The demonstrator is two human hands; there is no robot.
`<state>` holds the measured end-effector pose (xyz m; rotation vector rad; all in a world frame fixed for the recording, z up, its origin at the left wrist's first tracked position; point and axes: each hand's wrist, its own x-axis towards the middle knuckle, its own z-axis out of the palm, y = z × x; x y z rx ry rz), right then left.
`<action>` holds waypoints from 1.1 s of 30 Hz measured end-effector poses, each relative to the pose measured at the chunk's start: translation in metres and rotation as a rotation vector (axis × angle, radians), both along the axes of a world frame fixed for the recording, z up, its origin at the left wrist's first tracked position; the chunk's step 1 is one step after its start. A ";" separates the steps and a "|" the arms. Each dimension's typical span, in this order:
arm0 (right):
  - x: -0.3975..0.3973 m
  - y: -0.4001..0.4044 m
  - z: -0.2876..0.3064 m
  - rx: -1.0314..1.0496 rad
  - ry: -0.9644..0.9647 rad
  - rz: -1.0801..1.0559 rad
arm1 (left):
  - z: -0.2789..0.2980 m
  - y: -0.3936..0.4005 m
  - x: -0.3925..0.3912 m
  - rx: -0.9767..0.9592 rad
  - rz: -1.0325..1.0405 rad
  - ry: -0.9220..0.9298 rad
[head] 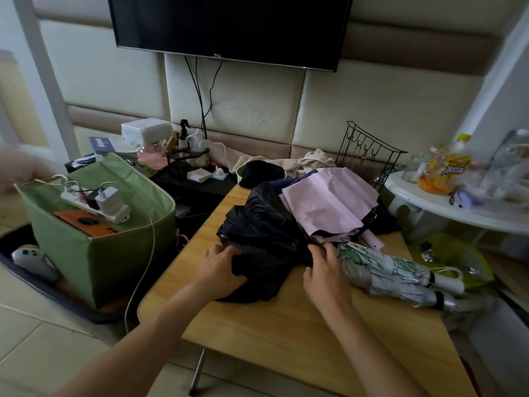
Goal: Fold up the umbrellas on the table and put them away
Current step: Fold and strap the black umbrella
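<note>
Far left there's a green fabric bin (pixel 108 224) on the floor with a white power strip (pixel 94 204) and an orange box (pixel 86 222) sitting on top, plus a cable (pixel 143 267) trailing down just beside the tabletop (pixel 286 325) edge. Behind it is a low black shelf (pixel 197 184) cluttered with a spray bottle (pixel 184 136) and small stuff I can't really make out.

On the tabletop, the left hand (pixel 220 270) lies on the crumpled black umbrella (pixel 257 245), fingers spread and pressing the fabric flat. The right hand (pixel 323 267) is at the umbrella's right edge, fingertips curled and pinching a bit of the black cloth. The pink umbrella (pixel 329 204) is piled right behind and partly over the black one, with something navy under it that's mostly hidden. To the right lies a white patterned umbrella (pixel 386 270), already collapsed, handle pointing right, touching the right hand's side.

A black wire rack (pixel 366 156) stands behind the pile. Far right, a white round side table (pixel 458 213) holds a snack jar (pixel 443 173), blurry. TV (pixel 229 24) above is cut off at the top.
</note>
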<state>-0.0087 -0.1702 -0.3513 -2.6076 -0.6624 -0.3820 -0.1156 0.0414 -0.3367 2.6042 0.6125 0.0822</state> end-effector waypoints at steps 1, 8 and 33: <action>-0.003 0.002 0.000 0.021 -0.066 -0.017 | 0.001 0.000 -0.003 -0.020 0.050 -0.009; -0.026 0.019 0.015 0.241 0.587 0.122 | 0.011 0.013 -0.023 -0.306 0.272 -0.087; -0.045 0.014 0.028 0.553 1.228 0.224 | 0.032 0.031 -0.044 -0.769 0.257 -0.048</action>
